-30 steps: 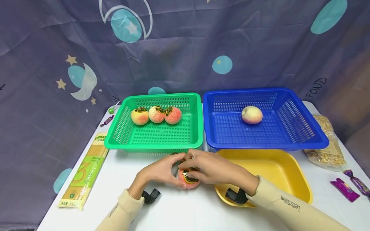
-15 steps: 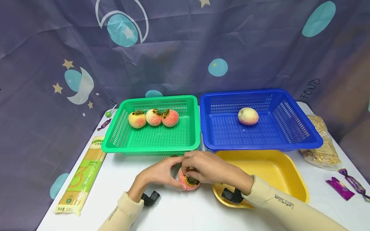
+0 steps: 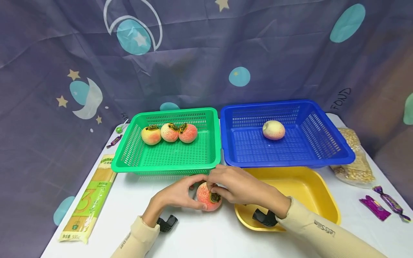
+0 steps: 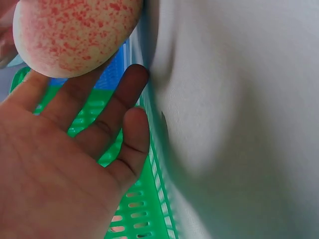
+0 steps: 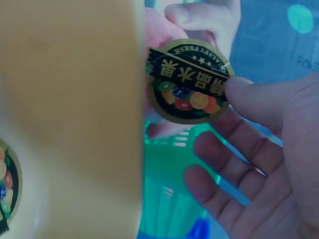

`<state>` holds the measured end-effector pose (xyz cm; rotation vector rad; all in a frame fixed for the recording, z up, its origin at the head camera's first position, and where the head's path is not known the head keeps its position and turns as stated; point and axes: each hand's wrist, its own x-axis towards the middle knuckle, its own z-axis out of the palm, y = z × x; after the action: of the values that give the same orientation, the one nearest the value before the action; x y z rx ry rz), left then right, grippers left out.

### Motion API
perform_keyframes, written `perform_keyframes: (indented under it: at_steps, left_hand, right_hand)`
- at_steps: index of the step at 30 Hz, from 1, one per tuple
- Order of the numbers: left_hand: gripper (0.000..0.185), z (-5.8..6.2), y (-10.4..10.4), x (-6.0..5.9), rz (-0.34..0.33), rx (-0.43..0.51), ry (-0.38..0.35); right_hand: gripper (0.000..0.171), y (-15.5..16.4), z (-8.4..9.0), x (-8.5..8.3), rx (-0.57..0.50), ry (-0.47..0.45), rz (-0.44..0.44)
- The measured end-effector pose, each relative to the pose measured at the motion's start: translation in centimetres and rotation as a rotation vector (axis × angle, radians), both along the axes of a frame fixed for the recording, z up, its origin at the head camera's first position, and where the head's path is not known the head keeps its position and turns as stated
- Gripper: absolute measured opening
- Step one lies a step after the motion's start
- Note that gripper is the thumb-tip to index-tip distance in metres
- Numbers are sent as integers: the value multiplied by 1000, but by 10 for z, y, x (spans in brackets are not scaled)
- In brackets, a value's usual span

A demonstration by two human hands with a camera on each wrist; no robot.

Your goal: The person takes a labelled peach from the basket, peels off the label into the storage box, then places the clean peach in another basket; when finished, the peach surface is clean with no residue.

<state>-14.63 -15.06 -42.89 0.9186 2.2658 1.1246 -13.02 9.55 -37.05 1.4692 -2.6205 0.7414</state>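
Note:
My left hand (image 3: 184, 193) holds a pinkish peach (image 3: 205, 196) low over the white table, thumb on its near side and fingers behind. The left wrist view shows the speckled underside of the peach (image 4: 77, 35); two of the fingers stay off it. On the fruit's right side is a round black-and-gold fruit sticker (image 5: 192, 82). My right hand (image 3: 233, 184) pinches this sticker's edge between thumb and finger; its left part overlaps the peach, while the pinched part stands out from it. The right hand's other fingers are loosely bent beneath.
Behind the hands stands a green basket (image 3: 180, 168) with three stickered peaches. Beside it, a blue basket (image 3: 290, 163) holds one peach without a visible sticker. A yellow tray (image 3: 303, 193) sits under the right forearm. Noodles (image 3: 88, 199) lie left; wrapped candies (image 3: 375, 208) and a grain bag (image 3: 353, 157) lie right.
The sticker has turned toward the right side of the peach, and more bare fruit shows at the front. Right fingers have shifted slightly while pinching it. The head view has panned slightly right.

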Motion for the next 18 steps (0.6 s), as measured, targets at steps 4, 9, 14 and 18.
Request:
perform_keyframes:
  at_steps: [4,9,14,18]
  left_hand:
    - [66,-3,1,-2,-23,27,-12]
    - [67,-4,3,-4,-34,41,-49]
    - [70,-2,2,-5,-11,26,-58]
    - [70,0,0,-5,-3,15,-60]
  right_hand:
    - [13,12,3,2,-46,-67,-40]
    - [12,33,6,4,-164,-192,-88]
    - [21,60,5,5,-238,-294,-119]
    - [18,85,4,8,-223,-378,-155]
